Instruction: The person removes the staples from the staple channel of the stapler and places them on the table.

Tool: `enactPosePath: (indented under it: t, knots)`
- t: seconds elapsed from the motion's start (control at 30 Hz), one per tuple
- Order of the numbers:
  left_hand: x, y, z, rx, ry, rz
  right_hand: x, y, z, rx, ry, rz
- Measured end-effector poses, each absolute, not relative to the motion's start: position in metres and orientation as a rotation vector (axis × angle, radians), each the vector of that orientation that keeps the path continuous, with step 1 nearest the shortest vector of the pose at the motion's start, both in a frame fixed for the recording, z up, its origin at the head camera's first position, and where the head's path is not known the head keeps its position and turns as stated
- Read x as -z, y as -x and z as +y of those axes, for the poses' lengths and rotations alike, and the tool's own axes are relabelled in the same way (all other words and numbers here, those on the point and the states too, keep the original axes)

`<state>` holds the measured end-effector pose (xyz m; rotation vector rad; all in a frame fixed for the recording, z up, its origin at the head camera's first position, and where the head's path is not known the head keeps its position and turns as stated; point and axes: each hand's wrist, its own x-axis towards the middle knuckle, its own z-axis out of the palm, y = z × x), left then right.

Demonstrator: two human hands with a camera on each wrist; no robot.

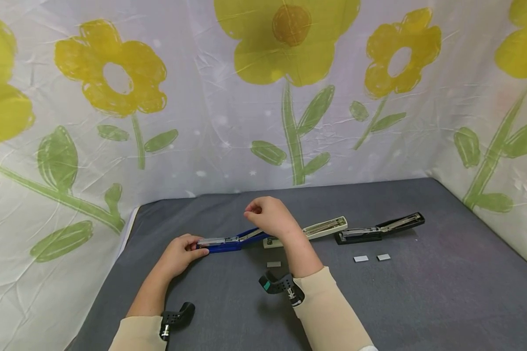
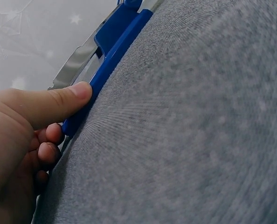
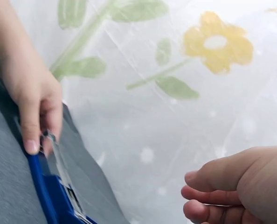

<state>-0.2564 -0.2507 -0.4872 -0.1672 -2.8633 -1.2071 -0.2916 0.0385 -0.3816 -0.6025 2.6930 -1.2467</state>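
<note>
A blue stapler lies on the grey cloth, folded open with its metal inside showing. My left hand grips the stapler's left end; in the left wrist view the thumb presses on the blue base, with the fingers curled at its far side. Raised above the stapler's right part is my right hand, its fingers loosely bent. In the right wrist view nothing shows between the thumb and fingers of this right hand. My right forearm hides part of a cream stapler, also folded open.
Right of the cream stapler lies a black stapler, opened out likewise. Small staple strips lie in front: a grey one near my right wrist, and two lighter ones, a left strip and a right strip. A flowered curtain stands behind.
</note>
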Motion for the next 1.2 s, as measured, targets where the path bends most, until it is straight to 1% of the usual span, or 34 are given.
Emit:
enactPosePath:
  t: [0.47,0.77,1.2]
  knots:
    - [0.487,0.257,-0.251,1.214,0.168,-2.851,0.400,0.282,-0.002,1.212,0.664,2.687]
    - [0.487,0.258,-0.251,1.240,0.155,-2.854,0.417,0.279,-0.020,1.188,0.602,2.604]
    - [0.485,0.255,-0.250,1.233,0.151,-2.842,0.430,0.278,-0.030,1.093,0.509,2.592]
